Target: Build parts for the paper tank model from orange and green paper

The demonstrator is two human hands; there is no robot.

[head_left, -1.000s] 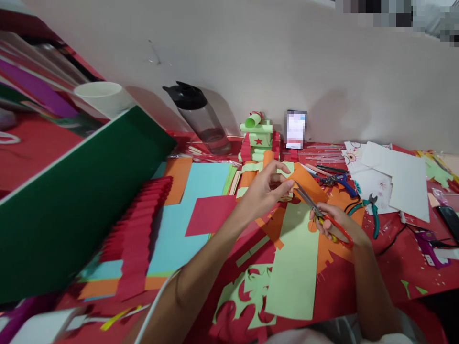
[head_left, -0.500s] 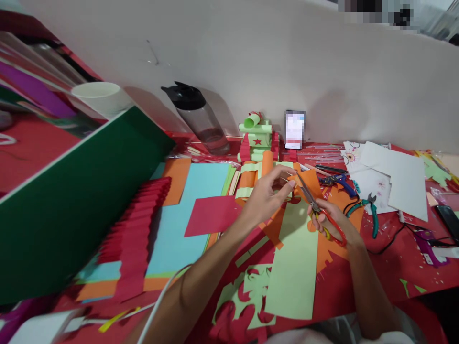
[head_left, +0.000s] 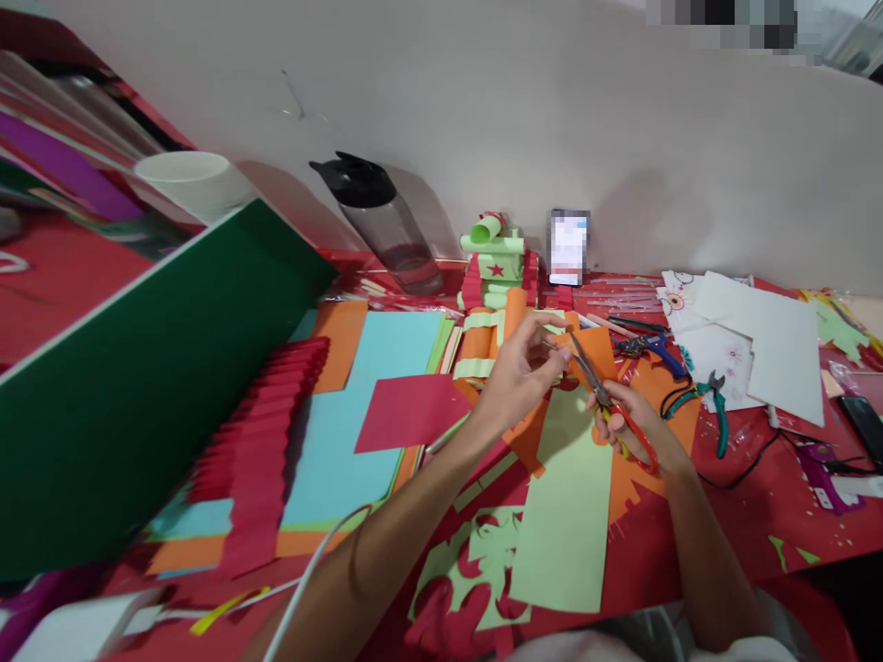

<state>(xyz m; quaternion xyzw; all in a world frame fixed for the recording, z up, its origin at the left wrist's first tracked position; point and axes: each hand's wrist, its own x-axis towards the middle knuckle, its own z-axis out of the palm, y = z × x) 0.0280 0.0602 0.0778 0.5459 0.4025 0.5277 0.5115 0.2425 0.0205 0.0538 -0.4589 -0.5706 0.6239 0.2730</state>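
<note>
My left hand [head_left: 521,372] is closed in a pinch, with a piece of orange paper [head_left: 591,348] at its fingertips. In my right hand [head_left: 635,428] is a pair of scissors [head_left: 602,393] with red and yellow handles, the blades pointing up and left at the orange paper beside my left fingers. Whether the blades touch the paper I cannot tell. Below both hands lies a long light green sheet [head_left: 562,515]. Behind my left hand sits a rolled orange and green paper model [head_left: 475,348], partly hidden. A light green paper model [head_left: 498,267] with a red star stands farther back.
A dark green board [head_left: 172,368] leans at the left, near pleated red paper [head_left: 258,469] and blue sheets [head_left: 345,460]. A bottle [head_left: 386,225] and phone [head_left: 569,246] stand by the wall. Pliers [head_left: 717,414], a glue gun [head_left: 652,348] and white cards [head_left: 786,354] lie right.
My right hand and the scissors have shifted slightly left. My left hand has barely moved and keeps its pinch on the orange paper.
</note>
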